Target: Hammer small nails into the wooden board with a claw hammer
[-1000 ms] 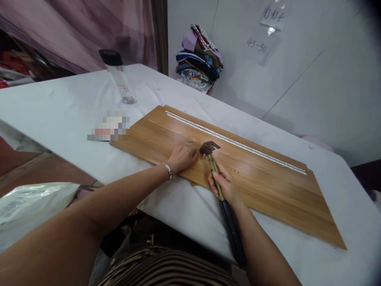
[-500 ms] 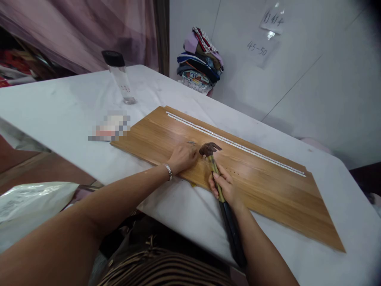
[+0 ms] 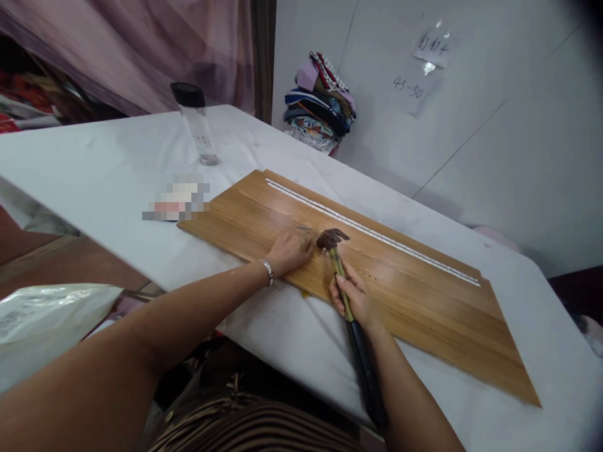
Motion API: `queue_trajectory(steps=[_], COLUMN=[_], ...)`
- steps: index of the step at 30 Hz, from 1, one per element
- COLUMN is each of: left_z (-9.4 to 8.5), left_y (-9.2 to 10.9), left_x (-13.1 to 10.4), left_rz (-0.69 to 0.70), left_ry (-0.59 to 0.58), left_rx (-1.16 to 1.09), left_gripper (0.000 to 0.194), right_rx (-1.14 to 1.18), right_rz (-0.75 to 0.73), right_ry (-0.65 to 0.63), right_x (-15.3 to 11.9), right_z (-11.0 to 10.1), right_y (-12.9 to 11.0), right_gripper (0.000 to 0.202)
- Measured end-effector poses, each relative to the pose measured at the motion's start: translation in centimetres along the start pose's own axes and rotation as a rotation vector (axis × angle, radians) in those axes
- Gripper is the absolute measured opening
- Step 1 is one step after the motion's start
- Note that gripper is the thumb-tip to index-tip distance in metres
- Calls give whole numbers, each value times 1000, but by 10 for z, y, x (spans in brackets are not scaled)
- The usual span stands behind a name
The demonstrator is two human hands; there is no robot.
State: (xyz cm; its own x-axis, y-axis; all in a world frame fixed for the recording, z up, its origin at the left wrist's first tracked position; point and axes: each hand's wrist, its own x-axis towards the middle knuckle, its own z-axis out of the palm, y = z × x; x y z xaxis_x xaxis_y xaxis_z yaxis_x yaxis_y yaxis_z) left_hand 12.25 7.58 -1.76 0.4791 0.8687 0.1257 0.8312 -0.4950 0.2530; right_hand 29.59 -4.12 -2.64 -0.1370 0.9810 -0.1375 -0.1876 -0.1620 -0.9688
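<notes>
My right hand [image 3: 352, 294] is wrapped round the upper handle of a claw hammer [image 3: 340, 267], whose rusty head hangs just above the wooden board [image 3: 424, 314]. The black grip slants back toward my body. My left hand [image 3: 292, 249], with a metal bracelet at the wrist, rests on the board left of the hammer head. Its fingers are closed, and whatever they pinch is too small or hidden to make out. Just beyond them lie several thin nails [image 3: 304, 227]. Right of the hammer, several small dark dots [image 3: 366, 275] mark the board.
Two white measuring strips [image 3: 372, 231] run along the board's far side. A white-covered table [image 3: 117, 150] supports it, with a clear bottle [image 3: 202, 135] and a blurred-out item [image 3: 176, 198] on the left. Folded clothes [image 3: 320, 103] are stacked by the wall.
The camera view has shifted slightly. Both hands and the hammer keep nearly the same places over the board.
</notes>
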Motion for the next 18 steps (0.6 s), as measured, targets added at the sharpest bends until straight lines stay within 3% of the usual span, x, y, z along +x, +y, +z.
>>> queue_trajectory(steps=[18], left_z=[3], left_y=[-1], left_x=[0], left_rz=[9], left_ry=[4], left_rx=[-13], left_gripper=[38], right_rx=[57], right_rz=[-11], right_ry=[8], right_x=[1], right_z=[0], right_y=[0], right_gripper=[73])
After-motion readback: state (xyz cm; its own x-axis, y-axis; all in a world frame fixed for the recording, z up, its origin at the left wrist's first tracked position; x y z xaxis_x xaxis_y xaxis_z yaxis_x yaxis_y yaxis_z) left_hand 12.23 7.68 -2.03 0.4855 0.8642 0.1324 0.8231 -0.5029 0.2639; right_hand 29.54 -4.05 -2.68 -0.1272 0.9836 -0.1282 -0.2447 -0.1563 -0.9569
